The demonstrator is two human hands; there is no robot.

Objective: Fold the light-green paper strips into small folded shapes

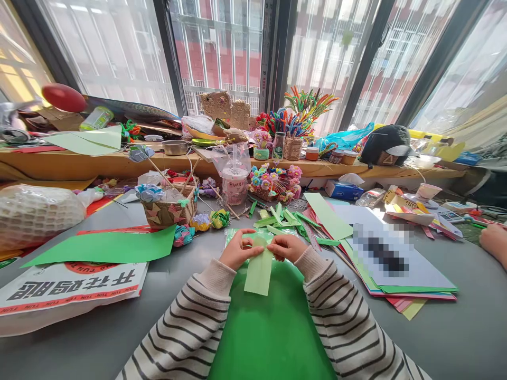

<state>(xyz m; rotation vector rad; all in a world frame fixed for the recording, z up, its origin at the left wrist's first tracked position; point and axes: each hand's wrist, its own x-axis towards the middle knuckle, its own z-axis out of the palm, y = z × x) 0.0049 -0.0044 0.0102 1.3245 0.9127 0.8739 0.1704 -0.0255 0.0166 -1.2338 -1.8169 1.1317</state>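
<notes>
Across the top of the frame: tall windows (217, 47), dark frames, bars outside. Below them, grey table (95, 351) fills most of the view. Wooden ledge (79, 162) runs left to right under the glass, loaded with craft clutter. Bottom centre: glossy green surface (273, 338), between two striped sleeves (178, 327). Lower left: white printed bag (79, 287), green sheet (106, 248) lying over part of it. Right of centre: stack of coloured paper (428, 274), white on top, part of it blurred out. Left edge: netted bundle (35, 214). Upper right, on the ledge: dark cap (382, 142). Left of centre, on the table: basket (170, 212) with paper flowers standing in it.

Far right edge, I see another person's hand (494, 243), partly cut off; can't tell what it's holding.

Centre: left hand (237, 250), thumb across the upper left side of the light green strip (258, 277), other fingers curled behind. Right hand (288, 247) has thumb and index finger pinched narrow at its upper right edge. So the strip sits between both hands, lower end over the glossy green surface; can't tell if the upper end is creased. Just beyond the hands: loose pile of cut green pieces (293, 217).
</notes>
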